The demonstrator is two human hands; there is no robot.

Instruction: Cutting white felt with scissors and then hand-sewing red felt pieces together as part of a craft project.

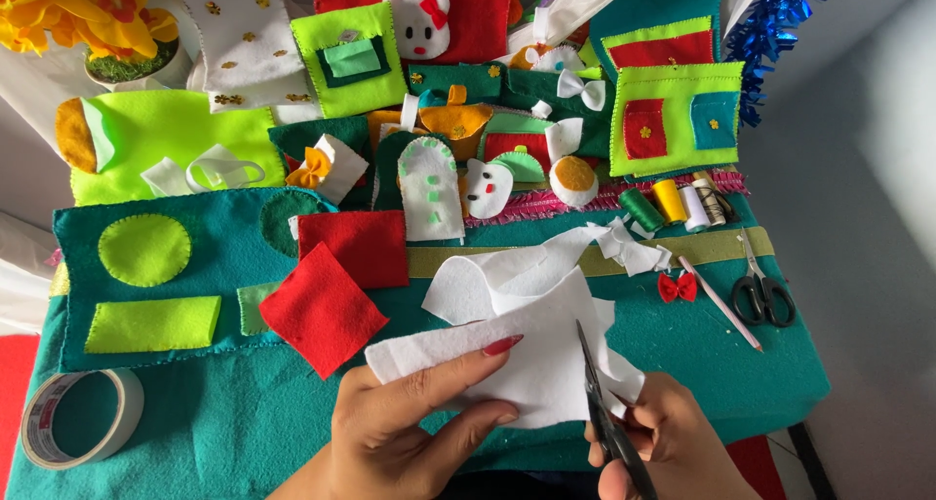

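My left hand [405, 427] grips a piece of white felt [517, 349] near the bottom middle, thumb on top and fingers underneath. In my right hand [673, 442] I hold black-handled scissors [603, 412], whose blades bite into the felt's lower right edge. More white felt scraps [507, 274] lie just beyond it on the teal felt cloth [292, 432] that covers the table.
Two red felt squares [327, 310] lie left of centre. A roll of tape [83, 417] sits at the bottom left. Thread spools [673, 206], a second pair of scissors [762, 293], a pencil [720, 303] and a red bow [677, 287] are at right. Felt crafts crowd the back.
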